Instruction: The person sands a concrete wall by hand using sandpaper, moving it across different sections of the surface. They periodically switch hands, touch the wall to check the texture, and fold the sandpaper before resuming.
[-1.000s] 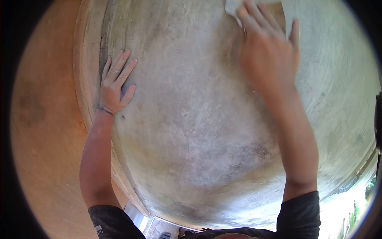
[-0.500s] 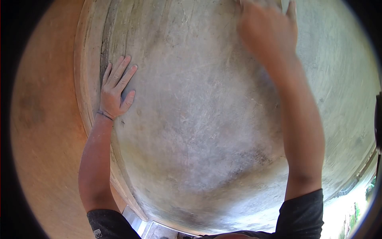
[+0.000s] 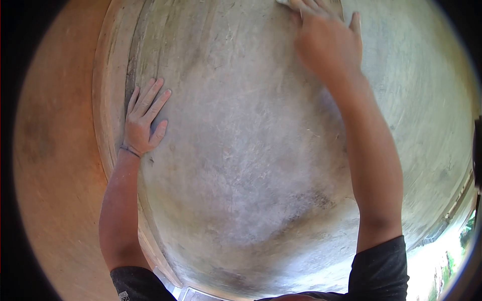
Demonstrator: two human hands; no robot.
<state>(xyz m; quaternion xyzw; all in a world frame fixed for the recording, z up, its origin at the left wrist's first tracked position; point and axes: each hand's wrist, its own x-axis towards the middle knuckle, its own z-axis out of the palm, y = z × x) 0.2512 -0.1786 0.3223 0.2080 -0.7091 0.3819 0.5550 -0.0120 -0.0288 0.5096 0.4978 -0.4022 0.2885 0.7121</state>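
My left hand [image 3: 143,120] lies flat on a grey, mottled plaster-like surface [image 3: 241,150], its dusty fingers spread, close to the raised band along the left edge. A thin dark cord circles that wrist. High up on the right, my right hand [image 3: 329,42] is closed over something at the top of the view, with the thumb sticking out to the side. Only a pale tip and a tan edge of the held thing [image 3: 335,7] show past the fingers, so I cannot tell its kind.
A pale raised band [image 3: 108,85] borders the grey surface on the left, with an orange-brown surface [image 3: 55,150] beyond it. Darker patches mark the grey area's lower part. Bright daylight and some greenery [image 3: 447,273] show at the lower right.
My right hand has shifted a little left and down in the view, showing more of its fingers and the held thing. My left hand stays flat on the surface.
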